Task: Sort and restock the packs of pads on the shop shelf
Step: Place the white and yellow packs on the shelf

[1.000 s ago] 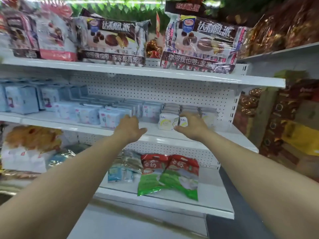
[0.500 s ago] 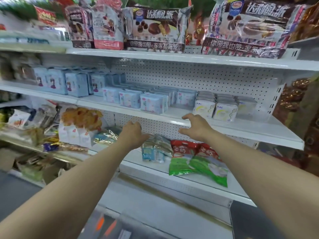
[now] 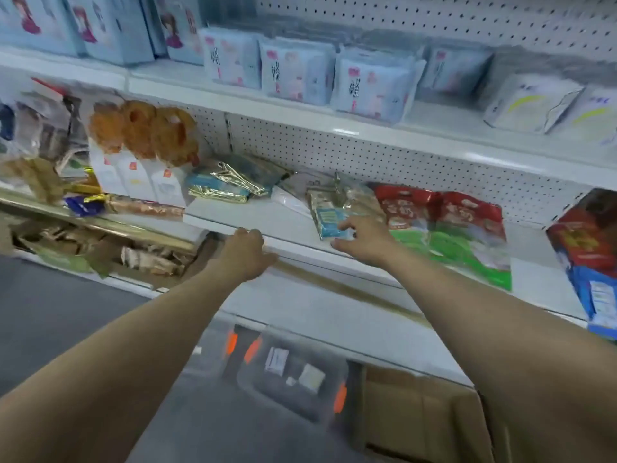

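You are bringing both hands down off the pad shelf (image 3: 367, 133) and onto the lower shelf (image 3: 233, 212), so the packs of pads (image 3: 370, 85) are now sitting untouched in their row across the upper middle of the frame. Your left hand (image 3: 245, 253) is hanging at the front lip of the lower shelf, its fingers loosely curled and holding nothing. Your right hand (image 3: 364, 242) is reaching with spread fingers over a blue foil packet (image 3: 329, 220) just left of the red and green bags (image 3: 450, 235); whether it is touching the packet I cannot tell. For the task this is looking like a break from straightening the row: you are probably heading for fresh stock, since a clear bin (image 3: 293, 379) with orange latches is coming into view at the bottom centre, its contents too blurred to name.

Against half a second ago, your head is tilting well down and closer. The snack shelf above is dropping out of the top of the frame, the pads are sliding from mid-frame to the upper edge, and both hands are sitting one shelf lower than they were
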